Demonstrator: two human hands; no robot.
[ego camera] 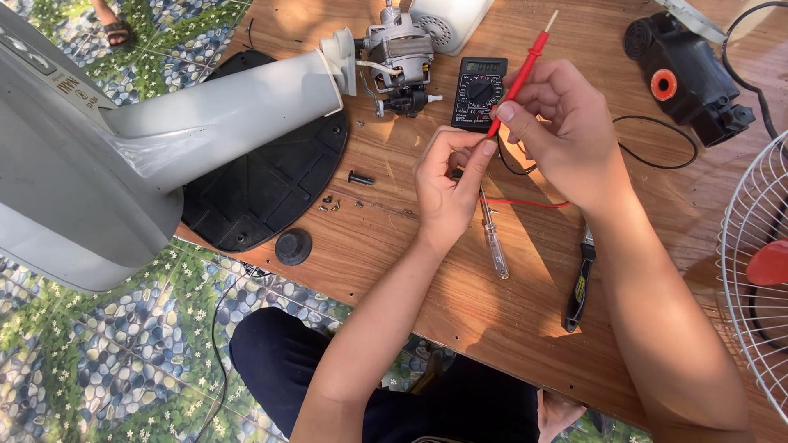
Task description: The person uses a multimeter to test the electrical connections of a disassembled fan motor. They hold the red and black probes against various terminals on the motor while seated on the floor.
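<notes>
Over the wooden table (394,246), the right hand (558,131) pinches a red test probe (519,75) between thumb and fingers, tip slanting down to the left hand (447,189), whose fingertips close on its lower end. A black multimeter (478,93) lies just behind, a clear-handled screwdriver (493,238) below.

Informal home repair spot, likely outdoors: direct sunlight falls on a low wooden table (460,271) set on a pebble-and-flower patterned floor (98,361). On the bench lie a dismantled grey fan stand (164,131), its exposed motor (400,57), a digital multimeter (478,92), a tester screwdriver (492,238), pliers (579,283), loose screws (331,203) and a wire fan guard (759,262).
</notes>
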